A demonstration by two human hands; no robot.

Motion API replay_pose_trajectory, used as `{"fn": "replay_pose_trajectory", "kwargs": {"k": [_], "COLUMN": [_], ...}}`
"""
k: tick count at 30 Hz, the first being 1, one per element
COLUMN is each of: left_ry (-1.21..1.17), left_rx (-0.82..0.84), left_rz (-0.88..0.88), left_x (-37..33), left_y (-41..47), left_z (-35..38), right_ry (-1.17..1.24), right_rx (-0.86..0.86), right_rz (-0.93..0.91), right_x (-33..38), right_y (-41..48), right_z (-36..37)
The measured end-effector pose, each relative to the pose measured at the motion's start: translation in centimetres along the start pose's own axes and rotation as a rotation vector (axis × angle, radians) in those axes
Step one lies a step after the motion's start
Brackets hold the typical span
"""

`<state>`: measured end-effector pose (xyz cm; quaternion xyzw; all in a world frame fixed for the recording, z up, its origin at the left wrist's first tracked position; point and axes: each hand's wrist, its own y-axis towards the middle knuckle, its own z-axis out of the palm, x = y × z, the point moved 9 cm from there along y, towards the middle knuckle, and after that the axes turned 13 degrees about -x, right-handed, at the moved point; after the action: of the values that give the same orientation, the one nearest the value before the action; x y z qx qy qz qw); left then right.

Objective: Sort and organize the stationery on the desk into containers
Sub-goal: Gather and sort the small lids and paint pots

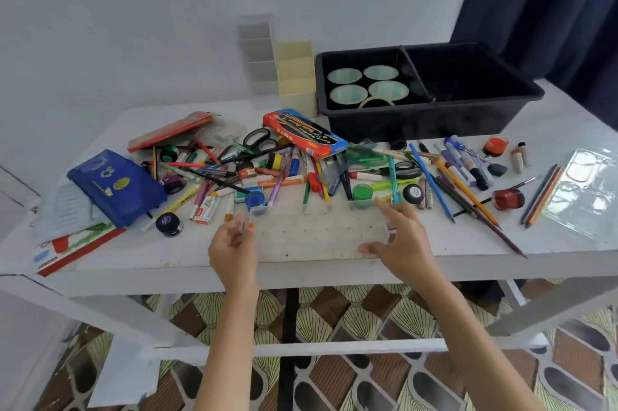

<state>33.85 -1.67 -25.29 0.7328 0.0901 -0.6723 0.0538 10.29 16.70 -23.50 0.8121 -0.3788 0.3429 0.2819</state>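
Both hands have hold of the clear tray [317,235]. My left hand [232,245] curls thumb and fingers round its left end wall. My right hand [399,241] grips the right end, thumb at the near edge and fingers over the top.

It is a long, shallow, see-through plastic box, so faint that the white desk [301,272] and its dark specks show through the floor. Only the rim and end walls catch light. It lies along the front edge of the desk, straight before me; I cannot tell whether it rests there or is lifted.

Its far side meets the heap of stationery [284,176]: pens, pencils, markers, paint pots and scissors. Well behind stands a black bin [468,116] holding four pale cups [344,75] and a roll of tape [376,102].
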Motion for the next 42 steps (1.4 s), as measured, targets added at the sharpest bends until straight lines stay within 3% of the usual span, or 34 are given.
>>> {"fn": "replay_pose_trajectory", "kwargs": {"k": [5,9,14,16,19,23,26,31,33,36,39,42], "left_ry": [0.086,0.166,0.234,0.249,0.285,0.302,0.312,0.305,0.304,0.321,0.339,0.35], "left_rx": [-0.017,0.083,0.128,0.113,0.087,0.087,0.098,0.141,0.178,0.226,0.193,0.167], "left_rz": [-0.013,0.058,0.181,0.214,0.263,0.288,0.302,0.255,0.201,0.207,0.275,0.304], "left_x": [0.0,-1.0,-1.1,-1.3,-1.7,-1.7,-1.8,-1.2,-0.7,-0.7,-1.2,-1.4], "left_y": [0.8,2.1,2.6,2.4,2.2,2.1,2.2,3.0,3.7,4.1,3.6,3.1], "left_z": [0.4,1.9,1.5,1.3,1.4,1.3,1.4,1.8,2.1,2.5,2.2,2.0], "right_ry": [-0.013,-0.041,-0.452,-0.49,-0.392,-0.419,-0.375,-0.071,0.112,0.334,0.239,0.058], "right_rx": [0.014,0.038,0.157,0.073,-0.131,-0.017,-0.067,-0.29,-0.354,-0.234,-0.138,-0.191], "right_rz": [0.004,0.025,-0.109,-0.109,-0.028,0.07,0.108,0.098,0.175,0.29,0.182,-0.006], "right_x": [-0.2,-0.1,2.2,3.2,3.7,2.8,2.5,3.1,2.9,2.3,2.8,3.7], "right_y": [-0.1,0.0,-0.6,0.1,2.4,4.7,5.3,5.2,4.8,4.3,3.6,2.5], "right_z": [0.1,-0.2,-0.5,-1.5,-2.3,1.1,1.7,-1.3,-2.8,-2.6,-1.8,-1.7]}}
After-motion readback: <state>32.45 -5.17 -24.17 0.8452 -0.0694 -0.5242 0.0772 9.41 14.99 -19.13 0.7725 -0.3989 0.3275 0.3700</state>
